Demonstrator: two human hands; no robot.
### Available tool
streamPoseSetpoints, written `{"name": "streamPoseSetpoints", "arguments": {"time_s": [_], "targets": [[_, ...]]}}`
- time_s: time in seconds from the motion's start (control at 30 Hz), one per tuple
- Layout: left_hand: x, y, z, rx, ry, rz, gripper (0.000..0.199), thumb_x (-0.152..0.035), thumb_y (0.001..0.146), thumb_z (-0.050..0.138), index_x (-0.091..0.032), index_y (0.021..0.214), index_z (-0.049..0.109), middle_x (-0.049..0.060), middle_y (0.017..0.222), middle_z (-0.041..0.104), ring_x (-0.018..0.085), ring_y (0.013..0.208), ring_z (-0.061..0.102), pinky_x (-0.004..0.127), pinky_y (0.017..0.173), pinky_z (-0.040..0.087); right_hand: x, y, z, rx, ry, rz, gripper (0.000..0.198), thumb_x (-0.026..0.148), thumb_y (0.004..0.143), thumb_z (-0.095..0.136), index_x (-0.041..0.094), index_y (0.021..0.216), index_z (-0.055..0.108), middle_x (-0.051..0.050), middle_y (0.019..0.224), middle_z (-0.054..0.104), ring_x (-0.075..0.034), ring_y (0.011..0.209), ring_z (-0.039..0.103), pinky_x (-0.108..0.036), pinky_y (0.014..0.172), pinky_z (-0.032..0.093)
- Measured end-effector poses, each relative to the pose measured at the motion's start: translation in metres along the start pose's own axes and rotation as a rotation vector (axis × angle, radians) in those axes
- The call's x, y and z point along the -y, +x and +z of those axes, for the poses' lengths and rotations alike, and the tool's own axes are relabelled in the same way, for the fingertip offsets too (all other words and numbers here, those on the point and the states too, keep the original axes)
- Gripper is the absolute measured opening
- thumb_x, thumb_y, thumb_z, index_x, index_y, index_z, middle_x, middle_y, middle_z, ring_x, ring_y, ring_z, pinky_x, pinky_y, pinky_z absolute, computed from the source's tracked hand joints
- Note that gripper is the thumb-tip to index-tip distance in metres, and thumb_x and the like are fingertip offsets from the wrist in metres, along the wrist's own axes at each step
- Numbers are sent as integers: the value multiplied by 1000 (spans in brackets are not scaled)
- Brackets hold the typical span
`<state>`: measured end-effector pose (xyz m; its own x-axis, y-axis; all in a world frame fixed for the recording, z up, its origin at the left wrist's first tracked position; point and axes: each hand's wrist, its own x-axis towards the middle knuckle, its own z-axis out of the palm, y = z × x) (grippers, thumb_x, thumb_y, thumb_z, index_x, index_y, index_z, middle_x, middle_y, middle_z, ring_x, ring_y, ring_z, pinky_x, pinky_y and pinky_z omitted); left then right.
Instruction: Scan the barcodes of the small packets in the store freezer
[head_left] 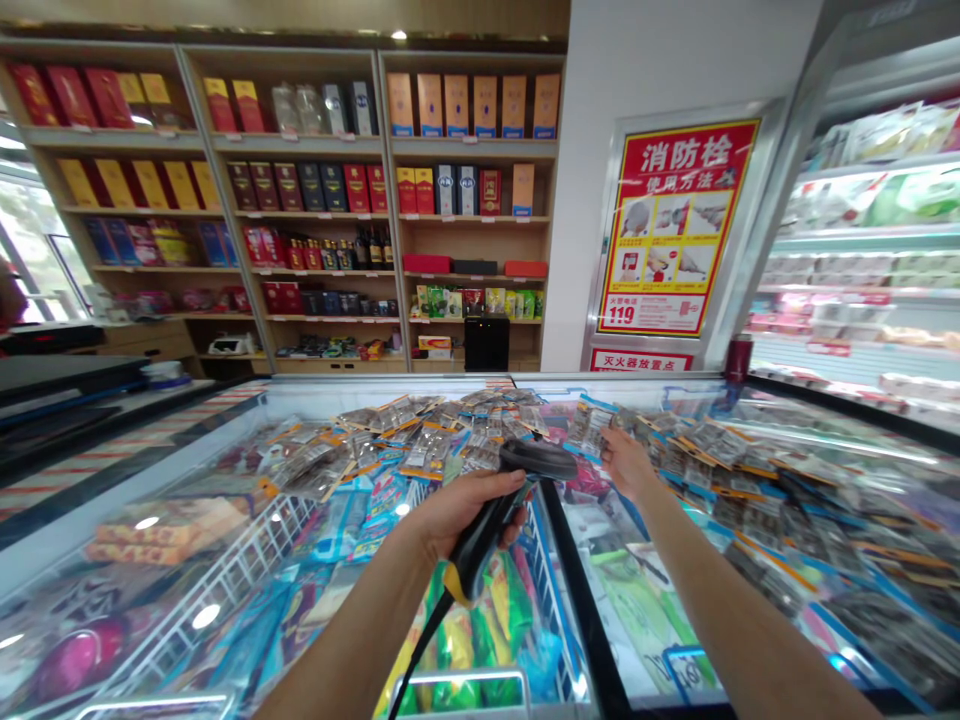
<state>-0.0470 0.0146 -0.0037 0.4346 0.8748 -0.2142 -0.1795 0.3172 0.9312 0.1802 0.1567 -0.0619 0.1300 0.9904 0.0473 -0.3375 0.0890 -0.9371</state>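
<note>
My left hand [463,505] is wrapped around the handle of a black barcode scanner [541,460] with a yellow band and a dark cable running down. The scanner's head points right, over the freezer's glass top. To its right, my right hand [628,466] pinches the edge of a small clear snack packet [588,424] with blue trim. Similar packets lie spread on the glass: a heap [431,448] beyond the scanner and a larger pile [780,500] to the right of my right hand. The far fingertips of my right hand are partly hidden.
Under the glass, the chest freezer holds white wire baskets [289,520] and colourful bags [480,630]. A black divider [577,590] runs between its lids. Shelves of boxes [471,150] stand behind, a lit cooler [877,250] at right, and a dark counter [67,400] at left.
</note>
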Motion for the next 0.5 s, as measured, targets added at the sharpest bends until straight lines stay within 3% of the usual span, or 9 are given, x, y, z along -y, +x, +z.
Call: {"name": "streamPoseSetpoints", "arguments": {"time_s": [0.17, 0.27, 0.5], "targets": [[-2, -1, 1, -26, 29, 1, 36, -44, 62, 66, -12, 72, 52, 2, 58, 57, 9, 44, 51, 20, 44, 38, 5, -2, 0, -27, 23, 5, 13, 27, 59, 60, 23, 70, 53, 4, 52, 56, -11, 42, 46, -22, 39, 32], [-4, -1, -2, -72, 34, 27, 35, -43, 64, 64, -12, 72, 51, 2, 57, 56, 9, 44, 51, 20, 44, 38, 16, 1, -7, -72, 48, -22, 9, 23, 62, 57, 23, 71, 55, 2, 56, 59, -12, 45, 50, -24, 44, 38], [-9, 1, -15, -225, 8, 43, 26, -38, 73, 56, -12, 72, 52, 2, 56, 57, 9, 43, 51, 19, 42, 38, 68, 20, -64, -314, -146, -142, 9, 12, 62, 54, 21, 65, 55, 2, 46, 53, -11, 38, 45, -25, 40, 37]]}}
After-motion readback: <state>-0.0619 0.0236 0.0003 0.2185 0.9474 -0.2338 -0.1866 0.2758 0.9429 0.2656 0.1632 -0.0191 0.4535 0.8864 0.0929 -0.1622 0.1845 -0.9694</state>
